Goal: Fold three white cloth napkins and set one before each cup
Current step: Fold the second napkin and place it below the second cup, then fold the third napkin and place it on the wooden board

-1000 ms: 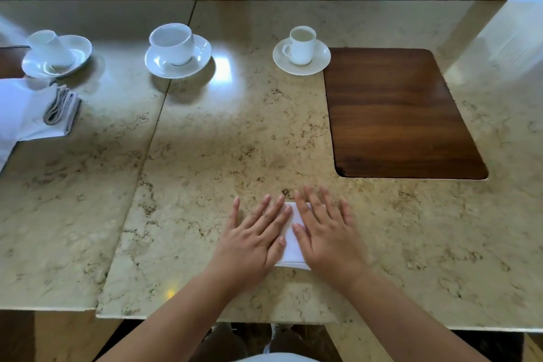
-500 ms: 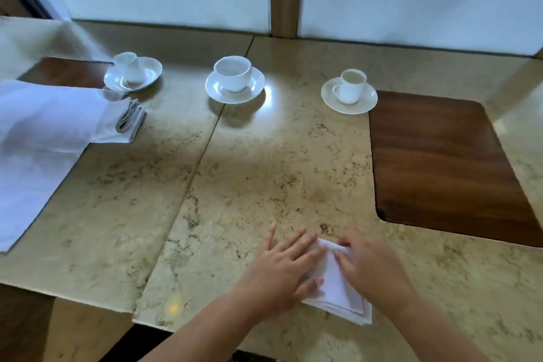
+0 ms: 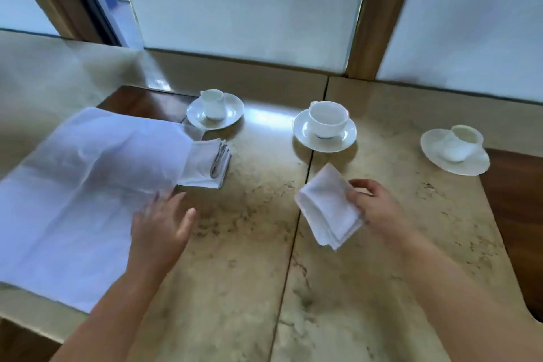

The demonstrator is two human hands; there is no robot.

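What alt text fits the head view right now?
The right hand holds a folded napkin near the middle cup, while the open left hand reaches toward an unfolded napkin. Another folded napkin lies before the left cup.

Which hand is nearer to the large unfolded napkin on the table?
Left. The left hand lies open at the unfolded napkin's near right edge, seemingly touching it. The right hand is far to its right, holding the folded napkin.
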